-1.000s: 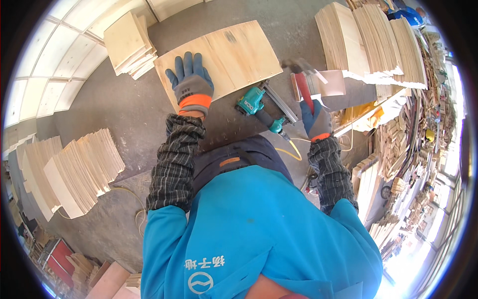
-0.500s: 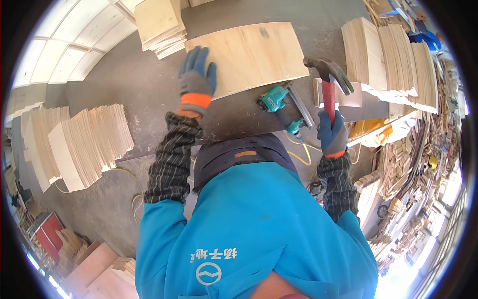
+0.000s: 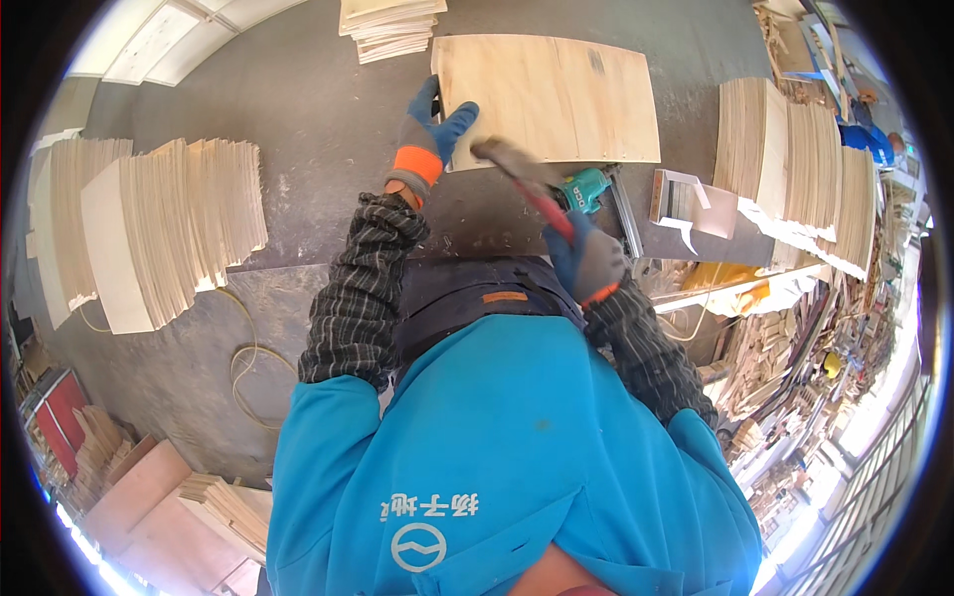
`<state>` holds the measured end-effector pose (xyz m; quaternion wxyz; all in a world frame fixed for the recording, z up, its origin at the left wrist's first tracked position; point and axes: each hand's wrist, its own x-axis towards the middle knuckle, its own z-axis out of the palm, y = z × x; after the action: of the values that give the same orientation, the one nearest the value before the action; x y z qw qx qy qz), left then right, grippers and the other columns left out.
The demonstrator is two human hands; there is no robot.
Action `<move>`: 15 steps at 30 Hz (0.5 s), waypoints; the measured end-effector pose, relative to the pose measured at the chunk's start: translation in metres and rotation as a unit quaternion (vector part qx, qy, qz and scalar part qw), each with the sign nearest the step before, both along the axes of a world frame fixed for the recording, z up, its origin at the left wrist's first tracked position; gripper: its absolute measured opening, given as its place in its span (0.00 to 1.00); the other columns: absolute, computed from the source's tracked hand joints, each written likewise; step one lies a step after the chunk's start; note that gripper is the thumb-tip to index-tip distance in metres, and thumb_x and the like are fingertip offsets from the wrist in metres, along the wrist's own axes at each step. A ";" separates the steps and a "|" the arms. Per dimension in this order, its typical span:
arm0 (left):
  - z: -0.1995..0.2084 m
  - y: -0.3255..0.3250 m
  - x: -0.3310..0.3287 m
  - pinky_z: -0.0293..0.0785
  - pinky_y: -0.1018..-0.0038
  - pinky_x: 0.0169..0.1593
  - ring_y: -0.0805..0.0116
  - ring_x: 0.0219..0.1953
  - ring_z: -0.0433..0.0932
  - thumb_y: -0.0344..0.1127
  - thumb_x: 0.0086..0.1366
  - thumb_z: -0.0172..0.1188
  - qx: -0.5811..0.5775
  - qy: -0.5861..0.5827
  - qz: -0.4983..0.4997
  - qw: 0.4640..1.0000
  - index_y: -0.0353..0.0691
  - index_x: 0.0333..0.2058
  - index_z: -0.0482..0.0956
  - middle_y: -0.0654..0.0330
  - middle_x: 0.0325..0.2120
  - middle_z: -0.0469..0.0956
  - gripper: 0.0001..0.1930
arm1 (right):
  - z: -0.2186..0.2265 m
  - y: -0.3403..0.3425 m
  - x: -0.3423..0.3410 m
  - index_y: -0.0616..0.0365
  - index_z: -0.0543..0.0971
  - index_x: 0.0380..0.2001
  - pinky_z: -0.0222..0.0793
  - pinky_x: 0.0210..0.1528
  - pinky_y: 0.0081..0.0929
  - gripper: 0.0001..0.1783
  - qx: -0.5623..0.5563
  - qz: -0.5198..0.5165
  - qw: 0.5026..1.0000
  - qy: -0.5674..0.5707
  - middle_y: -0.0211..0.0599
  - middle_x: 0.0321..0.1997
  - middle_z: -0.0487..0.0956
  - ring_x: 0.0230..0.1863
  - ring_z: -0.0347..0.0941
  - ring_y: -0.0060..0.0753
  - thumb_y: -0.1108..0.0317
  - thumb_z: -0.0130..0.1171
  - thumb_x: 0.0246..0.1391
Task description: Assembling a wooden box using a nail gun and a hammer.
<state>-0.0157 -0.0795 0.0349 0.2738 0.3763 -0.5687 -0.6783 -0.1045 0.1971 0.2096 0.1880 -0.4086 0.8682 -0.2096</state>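
A pale plywood panel (image 3: 556,99) lies on the dark worktop in front of me. My left hand (image 3: 427,127), in a blue and grey glove, grips its left edge, with the thumb on the top face and the fingers along the side. In my gloved right hand (image 3: 592,256) is a claw hammer (image 3: 545,205) with a red handle, blurred by motion. Its head is over the panel's near edge, close to the left corner; whether it touches I cannot tell. Partly behind the hammer and right hand lies a teal nail gun (image 3: 584,189).
Stacks of thin boards stand at the left (image 3: 189,223) and the right (image 3: 765,149), with another stack (image 3: 393,28) at the far side. A small open box (image 3: 717,211) sits right of the nail gun. A yellowish hose (image 3: 238,370) coils at lower left.
The hammer has swung left from beside the box to the panel's near left corner. My left hand has shifted from lying flat on the panel to gripping its left edge. The view has shifted.
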 end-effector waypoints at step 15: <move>0.005 0.011 0.010 0.79 0.59 0.65 0.44 0.64 0.80 0.52 0.62 0.80 0.011 -0.059 -0.005 0.998 0.29 0.74 0.66 0.36 0.64 0.78 0.50 | -0.022 0.022 -0.008 0.58 0.81 0.45 0.73 0.31 0.53 0.21 0.031 -0.059 0.997 -0.040 0.57 0.28 0.82 0.29 0.82 0.62 0.49 0.64 0.69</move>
<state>-0.0052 -0.0686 0.0399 0.2323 0.4158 -0.5782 -0.6624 -0.1124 0.2188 0.1877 0.2222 -0.3418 0.8889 -0.2092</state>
